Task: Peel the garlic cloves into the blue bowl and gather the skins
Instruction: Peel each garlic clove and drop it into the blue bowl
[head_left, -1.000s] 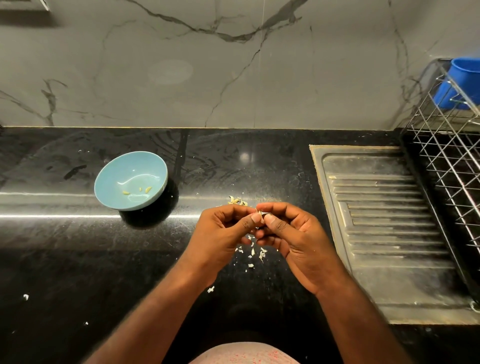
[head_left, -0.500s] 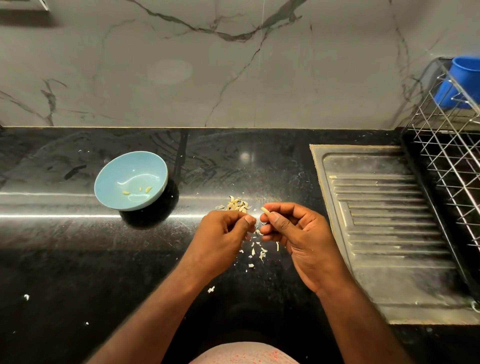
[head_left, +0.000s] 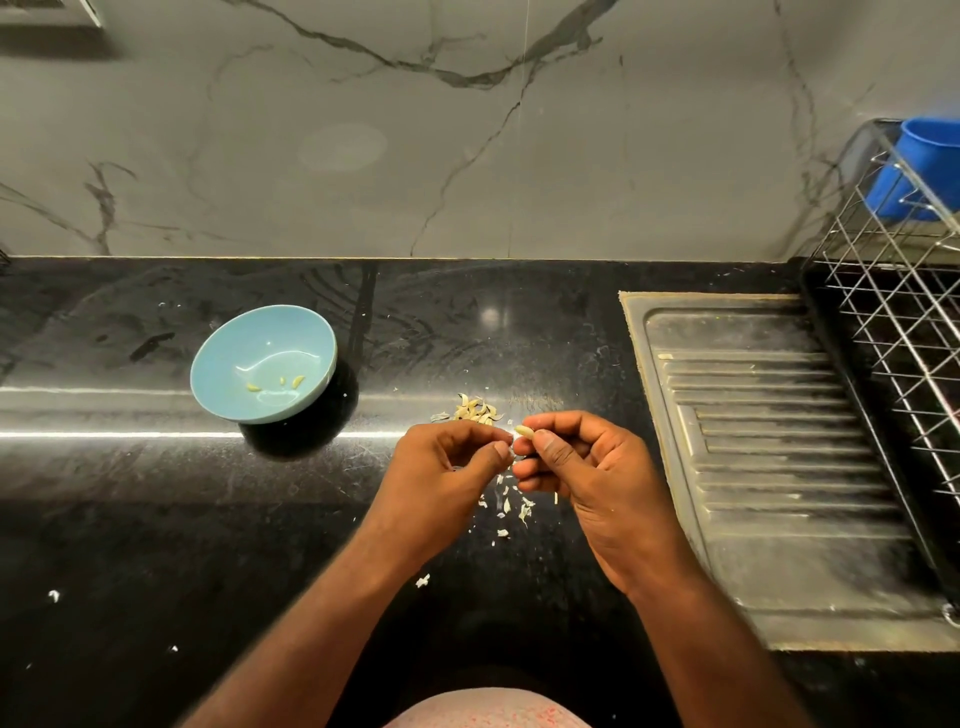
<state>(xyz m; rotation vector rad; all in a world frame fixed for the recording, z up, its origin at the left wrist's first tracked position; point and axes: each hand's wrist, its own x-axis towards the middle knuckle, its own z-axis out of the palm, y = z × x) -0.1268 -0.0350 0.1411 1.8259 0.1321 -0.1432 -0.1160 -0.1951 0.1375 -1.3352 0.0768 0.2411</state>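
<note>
Where marble wall (head_left: 467, 156) meets black countertop (head_left: 130, 519), garlic skins (head_left: 511, 506) lie scattered.

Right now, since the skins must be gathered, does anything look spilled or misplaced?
Yes. Garlic skins lie scattered on the black counter between the left hand and right hand, plus stray flakes far left, apart from the yellowish pile beyond them.

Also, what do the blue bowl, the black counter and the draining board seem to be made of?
The blue bowl looks like glazed ceramic, possibly melamine: smooth, glossy, with a bright reflection inside. The counter seems polished black stone, perhaps granite: speckled, mirroring a light strip. The draining board looks like stainless steel, ribbed, dulled by a grey film.
</note>
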